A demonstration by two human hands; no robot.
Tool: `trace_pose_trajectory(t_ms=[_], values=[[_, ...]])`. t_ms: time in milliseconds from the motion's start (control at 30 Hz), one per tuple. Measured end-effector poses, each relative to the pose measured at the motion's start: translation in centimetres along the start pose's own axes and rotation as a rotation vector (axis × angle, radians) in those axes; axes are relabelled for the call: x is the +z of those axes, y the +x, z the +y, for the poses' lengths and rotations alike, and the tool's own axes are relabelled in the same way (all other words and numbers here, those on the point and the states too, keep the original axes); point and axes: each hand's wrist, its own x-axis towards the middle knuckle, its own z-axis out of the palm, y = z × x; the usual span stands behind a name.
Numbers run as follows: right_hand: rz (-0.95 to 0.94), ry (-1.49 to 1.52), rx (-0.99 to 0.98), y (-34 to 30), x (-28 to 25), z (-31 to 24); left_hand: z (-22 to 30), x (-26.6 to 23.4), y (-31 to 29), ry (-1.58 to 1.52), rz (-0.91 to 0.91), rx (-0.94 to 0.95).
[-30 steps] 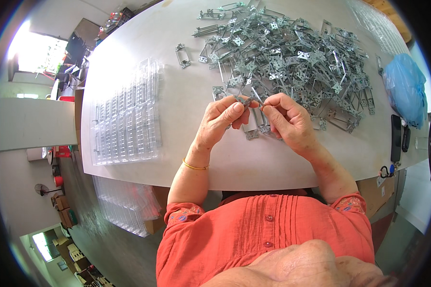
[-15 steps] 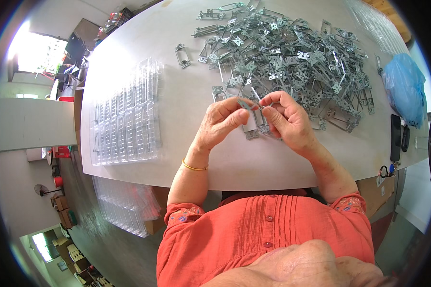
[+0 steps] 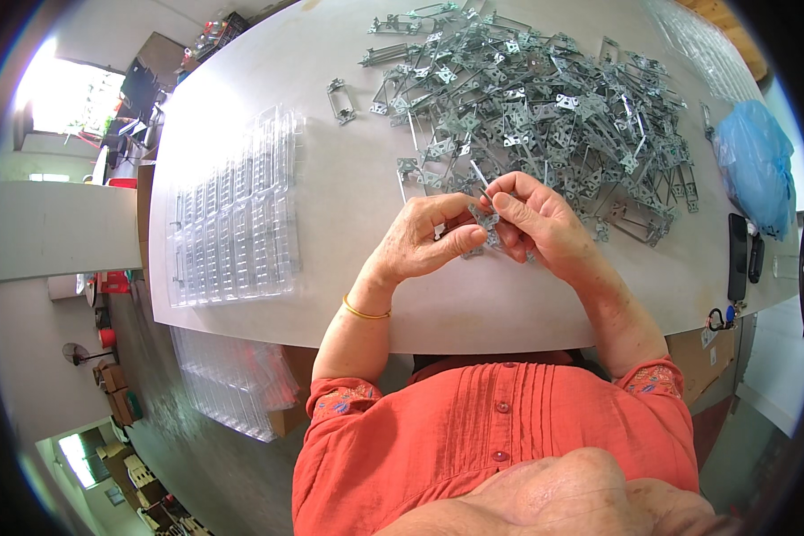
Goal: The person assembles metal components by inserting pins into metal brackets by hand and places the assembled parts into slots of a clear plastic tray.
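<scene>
Both my hands meet at the near edge of a heap of grey metal brackets [image 3: 545, 107]. Between them is a metal bracket [image 3: 484, 217] with a flat, pierced end plate. My left hand [image 3: 431, 234] pinches it between thumb and curled fingers. On the other side, my right hand [image 3: 545, 219] closes its thumb and forefinger on the same piece, by a thin bar slanting up. My fingers hide much of the bracket, and I cannot make out whether a second piece is held behind it.
Clear plastic trays [image 3: 237, 214] lie to the left on the white table [image 3: 366, 317]. One bracket [image 3: 340, 101] sits apart from the heap. At the right are a blue plastic bag [image 3: 753, 165], a black phone-like object [image 3: 737, 256] and more clear trays [image 3: 701, 49].
My left hand has shifted slightly right, closer to my right hand. The held bracket has turned and its end plate now shows by my left thumb.
</scene>
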Motion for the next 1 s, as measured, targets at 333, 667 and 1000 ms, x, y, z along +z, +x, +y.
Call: trace_pose_trajectory(t_ms=[333,667,1000], values=[[0.182,-0.505,-0.141,-0.5,0.5,0.4,0.2,0.2,0.2,0.156,-0.101,0.052],[0.241,-0.38,-0.253,-0.7,0.3,-0.2,0.5,-0.7,-0.1,-0.385,0.057,-0.176],[0.142,-0.364,-0.18,-1.0,1.2,0.4,-0.2,-0.2,0.2,-0.361,0.1,-0.141]])
